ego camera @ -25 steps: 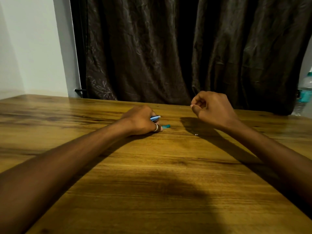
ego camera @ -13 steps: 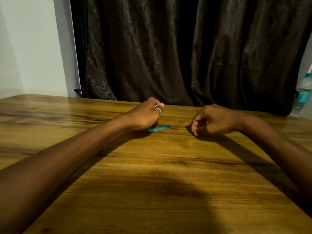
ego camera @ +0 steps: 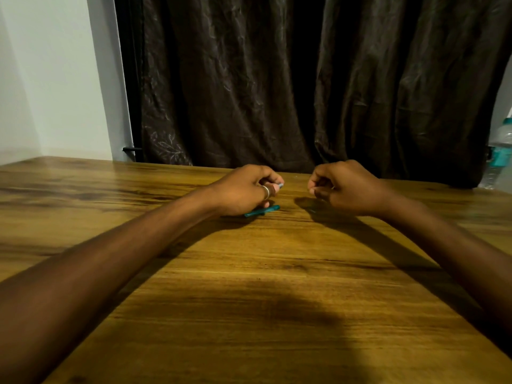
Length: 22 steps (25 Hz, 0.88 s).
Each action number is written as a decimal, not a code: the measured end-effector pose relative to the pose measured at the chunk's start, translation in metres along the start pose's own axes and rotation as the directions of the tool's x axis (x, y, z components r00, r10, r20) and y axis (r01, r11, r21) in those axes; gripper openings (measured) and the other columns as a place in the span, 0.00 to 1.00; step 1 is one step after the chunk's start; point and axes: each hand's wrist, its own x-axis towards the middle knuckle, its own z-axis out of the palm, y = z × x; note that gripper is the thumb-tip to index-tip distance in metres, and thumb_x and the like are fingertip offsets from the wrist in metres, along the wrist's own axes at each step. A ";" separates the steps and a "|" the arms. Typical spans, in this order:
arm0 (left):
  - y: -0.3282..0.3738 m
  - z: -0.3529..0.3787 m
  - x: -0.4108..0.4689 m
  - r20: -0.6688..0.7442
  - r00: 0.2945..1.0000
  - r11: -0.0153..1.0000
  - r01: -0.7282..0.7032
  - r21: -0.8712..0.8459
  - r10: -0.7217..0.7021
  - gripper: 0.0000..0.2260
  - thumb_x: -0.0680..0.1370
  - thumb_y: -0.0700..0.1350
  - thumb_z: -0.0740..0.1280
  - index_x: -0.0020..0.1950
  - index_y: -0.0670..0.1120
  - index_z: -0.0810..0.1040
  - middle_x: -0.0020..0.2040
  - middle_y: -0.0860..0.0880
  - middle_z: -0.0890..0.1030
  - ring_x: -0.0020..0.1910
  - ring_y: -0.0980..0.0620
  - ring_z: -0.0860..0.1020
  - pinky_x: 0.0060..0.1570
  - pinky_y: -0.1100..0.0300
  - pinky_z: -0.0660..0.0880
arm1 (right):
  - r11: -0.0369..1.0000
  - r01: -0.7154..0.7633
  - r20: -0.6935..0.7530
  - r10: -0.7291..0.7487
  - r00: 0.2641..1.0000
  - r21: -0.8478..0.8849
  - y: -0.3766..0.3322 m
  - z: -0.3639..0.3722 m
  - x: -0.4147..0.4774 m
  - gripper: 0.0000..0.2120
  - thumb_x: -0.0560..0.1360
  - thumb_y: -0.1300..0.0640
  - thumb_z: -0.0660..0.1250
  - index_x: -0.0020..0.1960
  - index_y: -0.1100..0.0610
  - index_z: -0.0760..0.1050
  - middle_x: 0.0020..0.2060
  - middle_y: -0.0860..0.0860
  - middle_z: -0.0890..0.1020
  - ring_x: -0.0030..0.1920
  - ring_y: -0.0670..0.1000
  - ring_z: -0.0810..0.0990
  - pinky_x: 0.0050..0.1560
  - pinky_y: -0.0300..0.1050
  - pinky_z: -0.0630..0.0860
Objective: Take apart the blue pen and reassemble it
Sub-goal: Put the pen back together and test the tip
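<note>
A wooden bench with warm brown grain and dark streaks fills the lower part of the view, lit from above and crossed by soft shadows near its front edge. Behind it hangs a dark brown curtain in heavy folds, with a faint leaf pattern low on its left. A pale wall stands at left. A plastic bottle shows at the right edge.

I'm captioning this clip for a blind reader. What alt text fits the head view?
Two bare hands work above a wooden table: the left hand, wearing a silver ring, pinches a slim light-blue pen part, while the right hand is curled shut nearby. A teal pen piece lies on the table under the left hand, before a dark brown curtain.
</note>
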 end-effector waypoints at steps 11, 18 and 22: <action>0.002 0.007 -0.002 0.058 0.998 0.989 0.020 -0.145 -0.011 0.09 0.81 0.39 0.65 0.52 0.54 0.79 0.45 0.52 0.83 0.45 0.57 0.84 0.33 0.64 0.77 | 0.884 0.051 -0.169 0.031 0.985 0.464 -0.017 0.018 0.000 0.15 0.73 0.66 0.74 0.46 0.46 0.78 0.41 0.48 0.85 0.44 0.45 0.85 0.48 0.40 0.82; 0.006 0.008 -0.004 0.052 0.999 0.985 0.024 -0.169 -0.015 0.07 0.81 0.37 0.65 0.54 0.48 0.77 0.43 0.50 0.82 0.41 0.59 0.83 0.33 0.61 0.76 | 0.867 0.066 -0.171 0.023 0.985 0.494 -0.015 0.020 0.000 0.15 0.73 0.66 0.74 0.47 0.46 0.78 0.41 0.48 0.85 0.44 0.43 0.85 0.47 0.40 0.82; 0.008 0.006 -0.007 0.054 0.999 0.987 0.010 -0.159 -0.002 0.11 0.81 0.35 0.64 0.63 0.41 0.74 0.45 0.50 0.82 0.44 0.55 0.83 0.31 0.63 0.75 | 0.870 0.068 -0.161 0.013 0.987 0.488 -0.015 0.019 0.001 0.16 0.72 0.66 0.75 0.46 0.45 0.78 0.40 0.48 0.85 0.43 0.43 0.85 0.46 0.39 0.82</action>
